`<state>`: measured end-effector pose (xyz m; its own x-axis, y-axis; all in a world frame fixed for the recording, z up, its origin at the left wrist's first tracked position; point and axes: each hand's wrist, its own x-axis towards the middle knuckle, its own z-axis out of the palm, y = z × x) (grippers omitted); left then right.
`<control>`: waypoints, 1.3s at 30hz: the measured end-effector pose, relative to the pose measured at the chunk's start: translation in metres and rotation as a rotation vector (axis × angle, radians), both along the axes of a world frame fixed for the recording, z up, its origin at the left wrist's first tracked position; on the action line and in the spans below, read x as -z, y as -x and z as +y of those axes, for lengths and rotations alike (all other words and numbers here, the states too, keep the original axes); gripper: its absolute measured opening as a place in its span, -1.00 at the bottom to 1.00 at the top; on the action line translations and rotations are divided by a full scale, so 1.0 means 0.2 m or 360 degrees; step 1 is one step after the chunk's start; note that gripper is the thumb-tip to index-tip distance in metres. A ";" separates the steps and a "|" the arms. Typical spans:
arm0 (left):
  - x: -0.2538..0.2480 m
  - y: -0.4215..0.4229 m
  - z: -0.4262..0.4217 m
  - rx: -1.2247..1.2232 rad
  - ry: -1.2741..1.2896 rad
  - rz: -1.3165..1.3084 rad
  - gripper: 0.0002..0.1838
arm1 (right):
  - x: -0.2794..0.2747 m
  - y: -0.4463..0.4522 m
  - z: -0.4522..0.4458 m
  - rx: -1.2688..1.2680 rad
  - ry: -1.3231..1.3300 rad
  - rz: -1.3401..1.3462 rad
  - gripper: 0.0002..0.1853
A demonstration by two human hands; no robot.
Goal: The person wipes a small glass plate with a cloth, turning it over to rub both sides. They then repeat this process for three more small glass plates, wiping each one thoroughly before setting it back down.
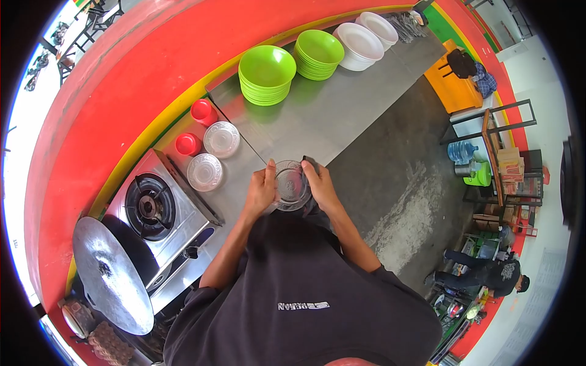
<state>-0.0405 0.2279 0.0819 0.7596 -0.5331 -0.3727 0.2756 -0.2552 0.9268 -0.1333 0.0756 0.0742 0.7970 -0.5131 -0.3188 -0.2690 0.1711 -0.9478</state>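
Note:
Between my two hands, in front of my chest, is a clear glass saucer [291,186] with a patterned surface. My left hand [263,189] is closed on its left rim, thumb on top. On the opposite rim my right hand [320,186] grips the saucer, and something dark, perhaps a cloth, shows by its fingers [311,162]. Nearest on the steel counter is a stack of glass saucers [205,172], with another stack [222,139] just behind it. Beside them stand two red containers, one at the front [188,144] and one farther back [204,113].
Stacked green bowls [267,70], more green bowls [319,55] and white bowls [359,46] line the counter's back. Left are a gas stove [149,207] and a large metal wok [113,277]. A person [488,272] stands far right, near shelving [497,158].

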 end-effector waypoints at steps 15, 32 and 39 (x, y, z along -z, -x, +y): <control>-0.10 -0.09 -0.03 -0.0025 0.0233 0.0071 -0.34 | -0.01 -0.02 0.05 0.0179 -0.0056 -0.0180 -0.67; -0.08 -0.08 -0.03 0.0043 0.0138 -0.0043 -0.36 | 0.00 -0.02 0.08 0.0205 -0.0068 -0.0166 -0.68; -0.09 -0.21 0.05 0.0675 0.0021 -0.0195 -0.37 | -0.04 0.01 0.09 -0.0200 0.0159 -0.0092 -0.68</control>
<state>0.0024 0.2376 0.1007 0.5107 -0.8113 -0.2844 0.0369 -0.3098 0.9501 -0.1347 0.0932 0.0820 0.8723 -0.4352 -0.2228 -0.2266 0.0439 -0.9730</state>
